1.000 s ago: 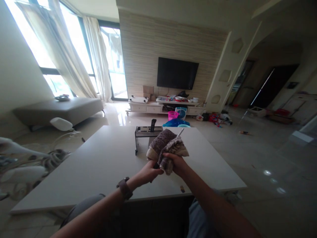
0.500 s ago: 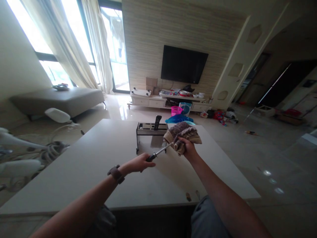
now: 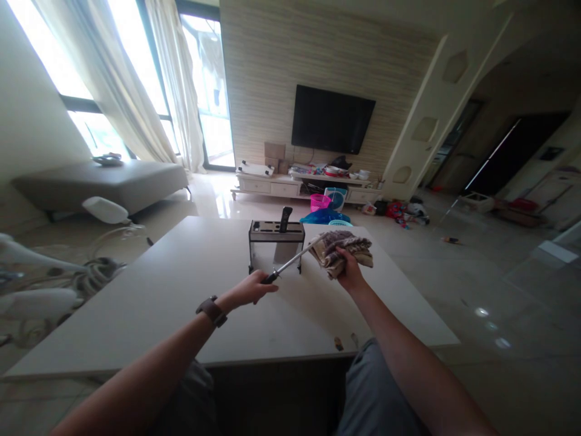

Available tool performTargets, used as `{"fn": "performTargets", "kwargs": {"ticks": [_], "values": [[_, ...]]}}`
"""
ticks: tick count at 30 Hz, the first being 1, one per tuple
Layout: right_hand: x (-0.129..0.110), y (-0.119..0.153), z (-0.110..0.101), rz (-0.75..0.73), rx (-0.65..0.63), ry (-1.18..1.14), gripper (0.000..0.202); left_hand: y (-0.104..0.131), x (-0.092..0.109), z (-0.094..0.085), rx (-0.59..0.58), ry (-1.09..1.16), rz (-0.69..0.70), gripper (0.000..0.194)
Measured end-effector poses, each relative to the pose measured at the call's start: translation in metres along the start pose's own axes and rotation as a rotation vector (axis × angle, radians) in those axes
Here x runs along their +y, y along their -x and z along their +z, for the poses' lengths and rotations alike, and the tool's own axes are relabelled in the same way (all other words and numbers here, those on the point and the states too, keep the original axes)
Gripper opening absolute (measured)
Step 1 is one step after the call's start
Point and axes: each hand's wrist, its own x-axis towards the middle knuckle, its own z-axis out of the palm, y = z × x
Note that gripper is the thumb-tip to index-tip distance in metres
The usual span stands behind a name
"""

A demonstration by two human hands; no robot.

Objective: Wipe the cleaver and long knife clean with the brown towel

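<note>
My left hand (image 3: pixel 252 287) is closed round the black handle of a honing steel (image 3: pixel 290 261). Its long metal rod slants up to the right, and its tip reaches the near left side of a folded brown and beige towel (image 3: pixel 347 242). That towel is gripped in my right hand (image 3: pixel 351 271), bunched above the tabletop. Behind the rod stands a knife block (image 3: pixel 267 229) with a slotted top and see-through front. One knife (image 3: pixel 285 219) sits in it, black handle upward, its broad blade showing faintly below.
The white table (image 3: pixel 181 290) has small items, one a brown piece (image 3: pixel 338 344), at its near edge. Beyond its far edge are a blue plastic bag (image 3: pixel 324 216) and a pink basket (image 3: pixel 320 202). A white stand with coiled hose (image 3: pixel 97 275) is at left.
The steel's rod has come out from the towel's fold, more of it now showing. My right hand and the towel have moved slightly right. The view has shifted a little.
</note>
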Motion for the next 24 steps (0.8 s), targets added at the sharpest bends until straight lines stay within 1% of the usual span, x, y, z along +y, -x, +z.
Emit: {"fn": "performTargets", "kwargs": {"ticks": [3, 5, 9, 12, 14, 17, 20, 24], "values": [[0.018, 0.016, 0.020, 0.142, -0.020, -0.086, 0.028, 0.000, 0.002, 0.009, -0.009, 0.034, 0.005, 0.041], [0.033, 0.027, 0.033, 0.199, -0.026, -0.113, 0.029, 0.000, 0.003, 0.015, -0.038, 0.039, -0.010, 0.041], [0.059, 0.042, 0.049, 0.216, 0.000, -0.060, 0.032, 0.001, 0.004, 0.023, -0.125, 0.041, -0.055, 0.041], [0.066, 0.042, 0.052, 0.184, 0.061, -0.064, 0.032, 0.002, 0.005, 0.022, -0.169, 0.023, -0.052, 0.042], [0.062, 0.037, 0.050, 0.167, 0.102, -0.073, 0.031, 0.003, 0.005, 0.019, -0.161, 0.006, -0.061, 0.044], [0.047, 0.023, 0.044, 0.119, 0.145, -0.091, 0.026, 0.004, 0.006, 0.013, -0.123, 0.011, -0.091, 0.045], [0.028, 0.008, 0.032, 0.022, 0.192, -0.118, 0.023, 0.006, 0.010, 0.009, -0.142, 0.045, -0.086, 0.045], [0.009, -0.006, 0.011, -0.137, 0.286, -0.115, 0.026, 0.009, 0.015, 0.005, -0.150, 0.072, -0.094, 0.044]]}}
